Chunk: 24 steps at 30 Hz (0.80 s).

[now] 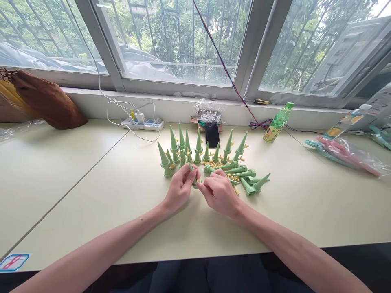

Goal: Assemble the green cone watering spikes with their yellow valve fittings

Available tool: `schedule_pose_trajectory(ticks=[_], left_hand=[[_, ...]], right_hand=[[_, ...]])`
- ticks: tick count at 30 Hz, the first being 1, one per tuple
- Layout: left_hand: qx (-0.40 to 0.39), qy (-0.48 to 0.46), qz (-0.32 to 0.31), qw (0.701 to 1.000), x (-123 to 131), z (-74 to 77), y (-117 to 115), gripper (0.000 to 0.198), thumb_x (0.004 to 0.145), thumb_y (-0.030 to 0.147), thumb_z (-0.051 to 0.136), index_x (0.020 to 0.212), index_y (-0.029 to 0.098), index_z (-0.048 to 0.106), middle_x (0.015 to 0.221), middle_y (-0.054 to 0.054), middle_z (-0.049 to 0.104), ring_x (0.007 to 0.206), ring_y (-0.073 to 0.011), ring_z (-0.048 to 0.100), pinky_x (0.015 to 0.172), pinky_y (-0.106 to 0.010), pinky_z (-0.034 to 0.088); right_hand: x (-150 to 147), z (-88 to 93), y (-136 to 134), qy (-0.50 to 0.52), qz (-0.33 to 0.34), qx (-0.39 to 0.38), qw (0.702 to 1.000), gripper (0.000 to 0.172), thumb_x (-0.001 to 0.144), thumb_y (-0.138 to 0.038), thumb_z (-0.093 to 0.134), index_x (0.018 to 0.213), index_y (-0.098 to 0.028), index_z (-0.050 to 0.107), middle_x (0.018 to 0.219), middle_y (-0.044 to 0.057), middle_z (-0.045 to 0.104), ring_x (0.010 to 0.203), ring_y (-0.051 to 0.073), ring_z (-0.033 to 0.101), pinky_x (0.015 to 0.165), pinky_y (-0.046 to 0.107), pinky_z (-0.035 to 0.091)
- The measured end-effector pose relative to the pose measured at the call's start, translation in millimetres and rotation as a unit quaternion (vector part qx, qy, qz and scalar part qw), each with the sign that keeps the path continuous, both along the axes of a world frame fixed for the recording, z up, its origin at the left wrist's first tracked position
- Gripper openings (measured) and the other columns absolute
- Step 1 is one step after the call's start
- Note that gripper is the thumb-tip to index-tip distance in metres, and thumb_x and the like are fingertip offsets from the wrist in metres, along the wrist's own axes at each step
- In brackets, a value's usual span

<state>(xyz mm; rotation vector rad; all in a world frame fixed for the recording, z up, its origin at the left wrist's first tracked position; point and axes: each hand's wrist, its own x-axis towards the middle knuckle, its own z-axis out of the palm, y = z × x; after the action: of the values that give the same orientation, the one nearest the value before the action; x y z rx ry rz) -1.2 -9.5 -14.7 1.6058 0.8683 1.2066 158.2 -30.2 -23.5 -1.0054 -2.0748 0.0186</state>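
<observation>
My left hand (180, 188) is closed round a green cone-shaped spike (193, 176), which sticks up between its fingers. My right hand (220, 191) meets it at the spike's base, fingers pinched on a small yellow part (198, 181). Just beyond both hands several green spikes (198, 147) stand upright in an arc on the pale table (122, 195). A few more green spikes (249, 175) lie on their sides to the right of them, with small yellow pieces (236, 189) scattered among them.
A black phone (211, 134) lies behind the spikes, with a plastic-wrapped packet (209, 111) beyond it. A white power strip (142, 123) with cables sits by the window sill. A green bottle (278, 122) leans at the right, bagged items (345, 152) at far right, a brown bag (45, 101) at left.
</observation>
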Motion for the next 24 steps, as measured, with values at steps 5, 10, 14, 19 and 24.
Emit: schedule_pose_trajectory(ticks=[5,10,14,19,24], left_hand=[[0.019,0.009,0.014,1.0,-0.1,-1.2,0.0,0.023,0.097,0.04,0.05,0.087,0.019,0.052,0.079,-0.001,0.058,0.05,-0.005,0.04,0.043,-0.02,0.032],[0.063,0.04,0.059,0.996,-1.0,-0.4,0.2,0.022,0.097,0.038,0.048,0.09,0.019,0.055,0.086,-0.002,0.058,0.049,-0.0043,0.042,0.042,-0.019,0.035],[0.147,0.085,0.101,0.98,-1.7,0.5,1.8,0.022,0.096,0.034,0.051,0.083,0.018,0.059,0.091,-0.004,0.059,0.061,-0.0079,0.053,0.05,-0.021,0.045],[0.18,0.132,0.132,0.966,-1.5,-1.1,5.2,0.028,0.094,0.031,0.054,0.07,0.016,0.057,0.083,-0.004,0.059,0.07,-0.0117,0.058,0.06,-0.023,0.051],[0.152,0.153,0.151,0.965,-1.8,-1.9,8.5,0.027,0.093,0.033,0.055,0.072,0.016,0.058,0.081,-0.003,0.058,0.067,-0.0109,0.057,0.059,-0.023,0.052]], right_hand=[[3.0,0.1,2.2,0.022,-0.004,-0.034,0.999,0.04,0.098,-0.029,0.047,0.061,-0.021,0.038,0.053,-0.004,0.041,0.051,0.011,0.032,0.071,0.03,0.037],[7.6,0.3,7.0,0.053,-0.02,-0.067,0.996,0.043,0.099,-0.036,0.048,0.059,-0.02,0.042,0.053,-0.004,0.046,0.051,0.011,0.035,0.073,0.03,0.038],[12.6,6.0,9.6,0.078,-0.052,-0.054,0.994,0.041,0.1,-0.034,0.046,0.061,-0.02,0.044,0.055,-0.003,0.048,0.054,0.012,0.039,0.074,0.03,0.039],[17.3,11.7,10.2,0.096,-0.075,-0.051,0.991,0.035,0.099,-0.031,0.047,0.066,-0.02,0.049,0.061,-0.001,0.057,0.059,0.014,0.048,0.076,0.031,0.04],[18.2,10.5,11.8,0.088,-0.077,-0.063,0.991,0.031,0.098,-0.028,0.049,0.068,-0.02,0.051,0.064,-0.001,0.06,0.06,0.014,0.05,0.079,0.032,0.04]])
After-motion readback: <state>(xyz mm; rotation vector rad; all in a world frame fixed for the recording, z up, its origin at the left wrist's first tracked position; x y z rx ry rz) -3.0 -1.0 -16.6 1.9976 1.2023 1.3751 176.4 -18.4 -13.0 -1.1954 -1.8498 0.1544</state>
